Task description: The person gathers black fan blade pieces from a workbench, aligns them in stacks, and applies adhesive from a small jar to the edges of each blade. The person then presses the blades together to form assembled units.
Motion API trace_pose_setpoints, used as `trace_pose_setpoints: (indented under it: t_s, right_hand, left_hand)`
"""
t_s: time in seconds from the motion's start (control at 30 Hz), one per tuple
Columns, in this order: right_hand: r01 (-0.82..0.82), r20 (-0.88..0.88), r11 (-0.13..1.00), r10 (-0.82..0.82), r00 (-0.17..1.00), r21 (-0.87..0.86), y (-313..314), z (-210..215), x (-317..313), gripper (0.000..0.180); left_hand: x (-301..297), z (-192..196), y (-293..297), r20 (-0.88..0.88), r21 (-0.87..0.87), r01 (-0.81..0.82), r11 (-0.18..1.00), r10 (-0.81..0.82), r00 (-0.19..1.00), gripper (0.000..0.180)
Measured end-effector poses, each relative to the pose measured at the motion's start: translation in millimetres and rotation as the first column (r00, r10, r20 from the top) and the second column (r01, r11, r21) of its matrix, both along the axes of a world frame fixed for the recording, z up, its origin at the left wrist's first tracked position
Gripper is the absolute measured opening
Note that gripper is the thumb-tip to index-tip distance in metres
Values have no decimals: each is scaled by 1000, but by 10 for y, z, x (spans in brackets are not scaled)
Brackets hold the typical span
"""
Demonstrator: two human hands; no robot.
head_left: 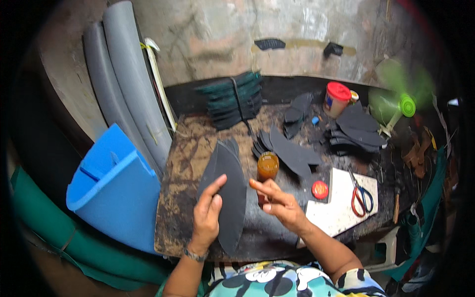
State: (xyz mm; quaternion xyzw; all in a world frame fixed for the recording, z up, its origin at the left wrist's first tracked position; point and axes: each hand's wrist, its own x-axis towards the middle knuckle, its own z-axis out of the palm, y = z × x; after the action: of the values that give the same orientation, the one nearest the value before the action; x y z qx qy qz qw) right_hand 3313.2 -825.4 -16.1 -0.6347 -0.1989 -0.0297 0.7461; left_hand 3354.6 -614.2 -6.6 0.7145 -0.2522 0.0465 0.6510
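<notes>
Far left: two grey foam rolls (126,79) standing against the wall, a folded blue foam sheet (111,190) leaning below them, green sheeting (59,232) nearest the floor.

Worktable (178,208): dark, glue-stained top, near edge at the person's waist.

Left hand (207,214): fingers closed around the left edge of a large black sole-shaped cutout (228,193), thumb on top, holding it tilted up off the table at near left of centre.

Open jar of amber glue (267,167): upright just right of the cutout, directly beyond the right hand; its red lid (319,189) lies apart to the right.

Right hand (279,200): fingers stretched out and loosely spread, index pointing left toward the cutout, holding nothing; whether a fingertip carries glue cannot be told.

Centre far: a bundled stack of dark soles (235,99); loose black cutouts (292,153) fanned behind the jar.

Right: white board (341,208) bearing red-handled scissors (361,195); red-lidded tub (336,99); more black cutouts (356,128); small green fan (398,99), blades spinning.

Risks, as judged: the uncapped jar sits close to both hands and the tilted cutout, so a swing of either could tip it and flood the table. The fan's draught could skin the glue or shift light pieces.
</notes>
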Motion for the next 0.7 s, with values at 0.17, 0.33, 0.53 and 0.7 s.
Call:
trace_pose_setpoints:
  t_s: [0.17,0.33,0.53,0.7]
  right_hand:
    - [-49,-37,998,50,998,42,15,53,-21,60]
    - [-35,-27,999,35,999,-2,14,13,-3,58]
    - [-69,5,997,69,998,37,25,-33,14,54]
    - [-75,11,997,75,997,-4,33,-54,-35,51]
  left_hand:
    - [-86,-23,17,-161,-96,39,995,-54,985,38]
    - [-101,-73,35,-125,-92,42,995,-53,991,38]
    - [-101,-64,18,-153,-126,45,991,-64,986,39]
    - [-87,-46,0,-125,-140,11,990,-28,992,39]
